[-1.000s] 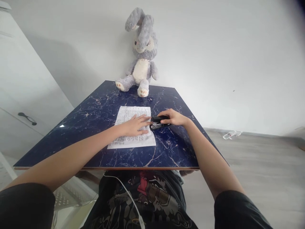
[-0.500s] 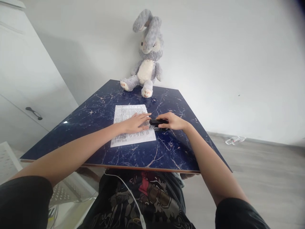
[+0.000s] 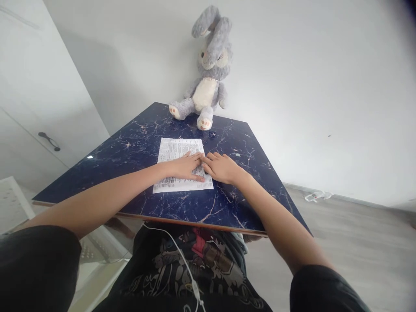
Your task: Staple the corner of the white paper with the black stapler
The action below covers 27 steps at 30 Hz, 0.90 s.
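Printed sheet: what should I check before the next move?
1. Printed sheet flat on the blue table: ok where visible.
2. Left hand spread on the sheet: ok.
3. Right hand at the sheet's right edge: ok.
4. What lies under the right hand: cannot tell, covered.
5. Hands apart: not ok, fingers meet in view.
6. Plush rabbit clear of the sheet: ok.

Upper center: gray plush rabbit (image 3: 204,94) seated at far end of blue marble-patterned desk (image 3: 191,208), before pale wall (image 3: 308,78). Left: white cabinet (image 3: 35,86), dark handle (image 3: 49,141). Lower left: perforated white furniture (image 3: 13,199). Right: small whitish item (image 3: 316,196), too small to identify, on gray wood-look floor (image 3: 357,247). Bottom center: white cable (image 3: 195,289).
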{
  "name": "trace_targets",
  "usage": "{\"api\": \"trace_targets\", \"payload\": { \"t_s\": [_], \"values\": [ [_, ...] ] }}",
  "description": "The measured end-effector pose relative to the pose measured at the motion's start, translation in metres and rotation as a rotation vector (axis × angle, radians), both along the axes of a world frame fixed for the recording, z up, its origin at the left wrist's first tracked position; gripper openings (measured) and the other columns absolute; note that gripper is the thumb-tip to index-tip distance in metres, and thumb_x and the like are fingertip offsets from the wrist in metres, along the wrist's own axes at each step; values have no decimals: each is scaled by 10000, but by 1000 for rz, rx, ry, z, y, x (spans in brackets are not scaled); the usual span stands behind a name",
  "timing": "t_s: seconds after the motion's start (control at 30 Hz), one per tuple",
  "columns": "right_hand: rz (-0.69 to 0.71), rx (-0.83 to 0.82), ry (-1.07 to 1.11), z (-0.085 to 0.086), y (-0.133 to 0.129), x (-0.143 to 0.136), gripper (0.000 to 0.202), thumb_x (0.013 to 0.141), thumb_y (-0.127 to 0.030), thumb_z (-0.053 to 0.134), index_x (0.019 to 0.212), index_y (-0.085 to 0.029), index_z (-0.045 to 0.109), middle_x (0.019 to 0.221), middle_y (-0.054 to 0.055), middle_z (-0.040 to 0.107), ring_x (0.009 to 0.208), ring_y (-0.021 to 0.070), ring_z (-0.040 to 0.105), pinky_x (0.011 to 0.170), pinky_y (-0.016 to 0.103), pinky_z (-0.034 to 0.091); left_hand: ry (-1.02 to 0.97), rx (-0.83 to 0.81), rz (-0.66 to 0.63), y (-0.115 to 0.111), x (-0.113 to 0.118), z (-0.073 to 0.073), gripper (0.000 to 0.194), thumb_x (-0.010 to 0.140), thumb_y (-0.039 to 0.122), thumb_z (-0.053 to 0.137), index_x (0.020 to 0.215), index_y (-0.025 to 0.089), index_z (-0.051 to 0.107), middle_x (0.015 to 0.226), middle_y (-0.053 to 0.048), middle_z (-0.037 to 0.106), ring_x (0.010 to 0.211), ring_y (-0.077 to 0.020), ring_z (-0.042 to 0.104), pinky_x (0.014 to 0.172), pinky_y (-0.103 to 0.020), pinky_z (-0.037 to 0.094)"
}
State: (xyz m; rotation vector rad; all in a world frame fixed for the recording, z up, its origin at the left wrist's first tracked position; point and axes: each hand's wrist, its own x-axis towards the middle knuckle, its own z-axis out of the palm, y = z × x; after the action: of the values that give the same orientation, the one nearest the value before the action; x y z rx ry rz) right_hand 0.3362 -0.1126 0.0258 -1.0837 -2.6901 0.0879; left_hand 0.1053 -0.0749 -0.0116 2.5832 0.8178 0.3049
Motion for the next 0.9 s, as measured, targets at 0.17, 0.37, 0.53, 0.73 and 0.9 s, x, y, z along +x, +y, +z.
{"api": "trace_targets", "payload": {
  "t_s": [0.17,0.37,0.53,0.73,0.9],
  "values": [
    [186,-327,-70,30,13,52,328,986,-528,634,1080,-214,644,1029,72,682,861,234,610,746,341,441,173,6,0,1,-4,5,1090,877,809,545,1703,236,123,1756,-75,47,1626,-357,77,1324,-501,-12],
    [122,-425,-107,34,18,77,287,932,-469,688,1047,-208,661,1048,85,691,902,248,611,788,355,433,243,-12,8,-1,-4,9,1144,867,861,479,1703,225,28,1750,-44,-55,1626,-363,-9,1321,-488,-67],
    [121,-375,9,28,13,52,295,979,-468,622,1074,-189,612,1004,81,682,826,218,587,745,345,420,195,2,-18,-4,-1,10,1070,883,838,489,1703,264,113,1761,-52,-16,1626,-374,22,1311,-542,-43],
    [169,-408,34,28,12,44,254,971,-405,631,1092,-183,621,992,70,685,839,216,590,760,340,418,124,79,-119,-8,4,17,715,928,780,484,1491,339,513,1759,-35,168,1602,-374,161,1289,-614,52],
    [174,-400,33,26,13,46,233,974,-383,627,1090,-182,612,977,57,667,843,209,584,761,330,419,35,125,-114,-7,-2,20,633,922,760,519,1294,254,601,1697,-107,316,1521,-387,317,1247,-552,256]
  ]
}}
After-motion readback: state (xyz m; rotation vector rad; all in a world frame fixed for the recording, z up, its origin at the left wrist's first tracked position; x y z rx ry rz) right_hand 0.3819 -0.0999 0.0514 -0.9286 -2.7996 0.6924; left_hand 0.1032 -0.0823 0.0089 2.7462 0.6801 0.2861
